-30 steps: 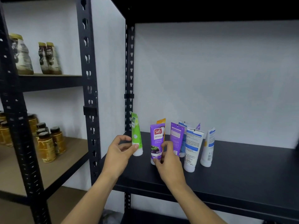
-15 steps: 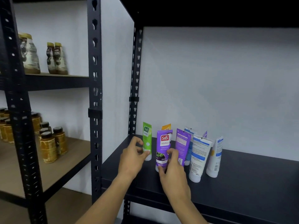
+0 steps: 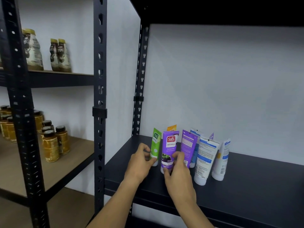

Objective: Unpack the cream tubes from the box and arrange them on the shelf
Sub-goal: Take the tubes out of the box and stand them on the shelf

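Observation:
Several cream tubes stand cap-down on the black shelf (image 3: pixel 256 181). My left hand (image 3: pixel 139 163) pinches the lower end of the green tube (image 3: pixel 155 143) at the left of the row. My right hand (image 3: pixel 178 171) grips the lower part of the purple Safi tube (image 3: pixel 170 145) beside it. Behind that one an orange tube (image 3: pixel 171 128) peeks out. To the right stand another purple tube (image 3: pixel 189 143), a blue-and-white tube (image 3: pixel 205 157) and a white tube (image 3: pixel 222 160). No box is in view.
A black upright post (image 3: pixel 100 112) divides this rack from the left rack, where brown jars (image 3: pixel 52 142) sit on a wooden shelf and bottles (image 3: pixel 60 55) stand on the shelf above. A white wall backs the black shelf; bare black surface stretches to the right of the tubes.
Both hands keep their hold on the green and purple tubes. The view has shifted, so the tubes and hands sit further right and lower in the frame.

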### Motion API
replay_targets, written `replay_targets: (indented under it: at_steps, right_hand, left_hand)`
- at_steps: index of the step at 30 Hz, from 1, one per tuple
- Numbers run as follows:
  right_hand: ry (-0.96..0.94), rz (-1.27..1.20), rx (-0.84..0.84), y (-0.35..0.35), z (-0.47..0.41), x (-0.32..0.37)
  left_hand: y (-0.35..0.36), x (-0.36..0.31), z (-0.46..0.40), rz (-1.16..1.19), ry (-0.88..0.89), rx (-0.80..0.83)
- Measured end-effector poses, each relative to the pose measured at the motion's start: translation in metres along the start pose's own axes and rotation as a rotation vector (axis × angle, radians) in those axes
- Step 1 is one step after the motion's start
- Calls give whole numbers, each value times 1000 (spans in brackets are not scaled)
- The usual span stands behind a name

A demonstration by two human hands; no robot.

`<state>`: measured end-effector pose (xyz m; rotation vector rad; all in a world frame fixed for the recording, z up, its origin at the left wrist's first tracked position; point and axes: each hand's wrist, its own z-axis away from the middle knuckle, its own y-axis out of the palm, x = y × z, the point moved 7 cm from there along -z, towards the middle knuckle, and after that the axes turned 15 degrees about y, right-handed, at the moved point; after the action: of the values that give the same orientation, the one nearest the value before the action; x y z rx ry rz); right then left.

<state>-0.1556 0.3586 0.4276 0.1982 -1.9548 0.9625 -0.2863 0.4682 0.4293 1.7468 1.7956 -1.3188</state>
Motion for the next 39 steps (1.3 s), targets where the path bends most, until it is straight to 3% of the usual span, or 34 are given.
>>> replay_targets:
  at_steps: [10,15,21,26,34,39]
  right_hand:
    - [69,20,-4,-6,7,1]
    - [56,84,56,-14,21,0]
    - [-153,444,118,-20,48,-7]
    - [-266,707,83,-29,76,-28]
    - [-336,688,105,-69,117,-60]
    - [-221,624,264,-73,157,-108]
  left_hand:
    - [-6,-4,9,-39,-21,-23]
    - [-13,-18,29,-384,40,34]
    - [-2,-22,65,-888,32,392]
    - [-4,-35,93,-893,104,428]
    - [17,-43,162,-754,200,264]
    - [63,-19,242,-625,145,398]
